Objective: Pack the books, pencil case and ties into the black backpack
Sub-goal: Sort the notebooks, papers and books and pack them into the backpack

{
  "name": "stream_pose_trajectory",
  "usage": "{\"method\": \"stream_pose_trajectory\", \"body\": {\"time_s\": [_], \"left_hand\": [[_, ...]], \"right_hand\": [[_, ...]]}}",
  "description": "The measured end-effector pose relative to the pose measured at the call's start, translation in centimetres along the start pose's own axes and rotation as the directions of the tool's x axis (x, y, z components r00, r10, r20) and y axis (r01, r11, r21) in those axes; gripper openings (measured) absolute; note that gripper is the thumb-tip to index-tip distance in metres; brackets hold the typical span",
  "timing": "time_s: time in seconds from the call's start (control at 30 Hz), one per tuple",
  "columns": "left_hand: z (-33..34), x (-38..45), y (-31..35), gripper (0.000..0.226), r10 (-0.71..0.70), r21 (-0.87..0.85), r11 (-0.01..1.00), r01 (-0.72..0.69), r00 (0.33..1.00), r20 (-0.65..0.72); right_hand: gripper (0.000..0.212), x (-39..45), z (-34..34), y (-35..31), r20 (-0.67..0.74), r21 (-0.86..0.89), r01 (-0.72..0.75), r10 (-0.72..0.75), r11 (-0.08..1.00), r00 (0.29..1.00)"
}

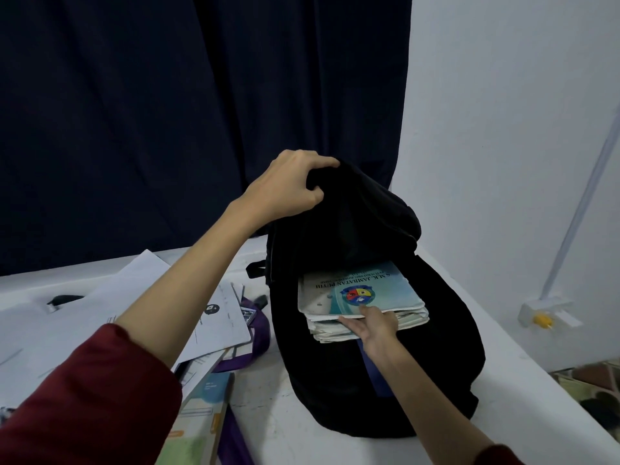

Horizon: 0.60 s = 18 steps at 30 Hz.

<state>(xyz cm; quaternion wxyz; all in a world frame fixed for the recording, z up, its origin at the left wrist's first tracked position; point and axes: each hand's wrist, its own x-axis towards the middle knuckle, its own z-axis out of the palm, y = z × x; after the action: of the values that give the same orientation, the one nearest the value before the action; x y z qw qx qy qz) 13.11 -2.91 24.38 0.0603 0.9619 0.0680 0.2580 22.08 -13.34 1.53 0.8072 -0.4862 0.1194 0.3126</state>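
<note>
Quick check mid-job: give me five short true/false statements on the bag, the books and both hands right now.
1. The left hand grips the black backpack by its top. True.
2. The backpack is zipped shut. False: it is open.
3. The right hand holds a stack of books in the opening. True.
4. The right hand is empty. False: it holds the stack.
5. Papers lie left of the backpack. True.

Black backpack (385, 347), pale blue book cover (379, 290) with multicoloured crest, purple ties (258, 330), maroon sleeve (84, 397)
</note>
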Motion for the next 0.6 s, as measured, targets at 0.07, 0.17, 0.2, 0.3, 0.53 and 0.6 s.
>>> {"method": "stream_pose_trajectory", "body": {"time_s": [0.07, 0.17, 0.2, 0.3, 0.53, 0.6], "left_hand": [[0.0, -0.1, -0.1, 0.05, 0.004, 0.0, 1.0, -0.004, 1.0, 0.01], [0.0, -0.2, -0.4, 0.051, 0.003, -0.009, 1.0, -0.003, 1.0, 0.011], [0.1, -0.2, -0.6, 0.051, 0.003, -0.009, 1.0, -0.003, 1.0, 0.011], [0.2, -0.3, -0.8, 0.05, -0.003, -0.014, 1.0, 0.003, 1.0, 0.011], [0.2, -0.4, -0.5, 0.051, -0.01, -0.025, 1.0, 0.01, 1.0, 0.018], [0.1, -0.5, -0.5, 0.051, -0.008, -0.025, 1.0, 0.008, 1.0, 0.019]], "right_hand": [[0.04, 0.0, -0.4, -0.6, 0.046, -0.231, 0.01, 0.0, 0.973, 0.999], [0.029, 0.0, -2.8, -0.8, 0.179, -0.644, 0.193, -0.1, 0.741, 0.979], [0.034, 0.1, -3.7, -1.0, 0.2, -0.77, 0.288, -0.213, 0.569, 0.956], [0.03, 1.0, -5.7, -1.8, 0.378, -0.883, 0.469, -0.595, -0.003, 0.709], [0.028, 5.4, -6.4, -2.1, 0.578, -0.801, 0.545, -0.557, -0.246, 0.597], [0.027, 6.0, -6.1, -2.2, 0.585, -0.803, 0.529, -0.535, -0.275, 0.61]]}}
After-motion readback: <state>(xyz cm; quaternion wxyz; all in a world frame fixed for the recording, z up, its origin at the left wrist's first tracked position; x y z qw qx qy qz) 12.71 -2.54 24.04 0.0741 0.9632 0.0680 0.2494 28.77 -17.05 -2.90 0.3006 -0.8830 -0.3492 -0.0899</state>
